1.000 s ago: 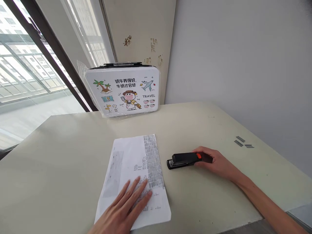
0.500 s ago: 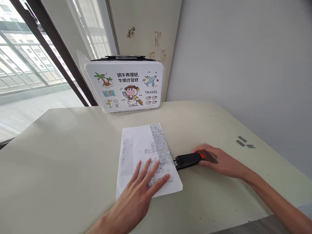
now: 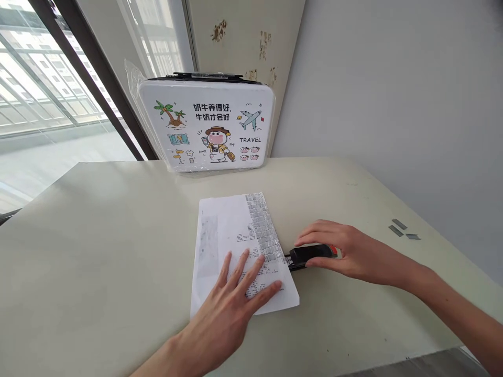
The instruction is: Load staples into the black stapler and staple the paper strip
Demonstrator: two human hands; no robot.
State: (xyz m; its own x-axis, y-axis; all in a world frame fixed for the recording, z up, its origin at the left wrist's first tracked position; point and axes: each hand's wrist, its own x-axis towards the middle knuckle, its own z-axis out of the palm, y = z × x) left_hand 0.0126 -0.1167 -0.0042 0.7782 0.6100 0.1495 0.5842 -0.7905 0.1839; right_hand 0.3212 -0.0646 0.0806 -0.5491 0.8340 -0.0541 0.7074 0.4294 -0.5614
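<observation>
My left hand [image 3: 231,309] lies flat with fingers spread on a printed sheet of paper [image 3: 226,214], pressing it to the table. Rows of silvery staples [image 3: 265,225] run down the right part of the sheet, from the top edge to near my fingertips. At the sheet's right edge is a black stapler [image 3: 312,255] with a red rear end, its front end at the paper. My right hand [image 3: 341,248] grips it from the right, thumb on the near side and fingers over the far side. The palm hides part of its rear.
Three grey staple strips [image 3: 400,224] lie on the table [image 3: 98,251] to the right. A white case [image 3: 212,97] with cartoon prints, partly in clear plastic, stands at the back. A grey wall [image 3: 393,94] borders the right side, and a window [image 3: 58,89] the left.
My right hand has slid forward along the stapler, from its rear end to around its body. My left hand stays spread on the paper. The whole view has shifted slightly.
</observation>
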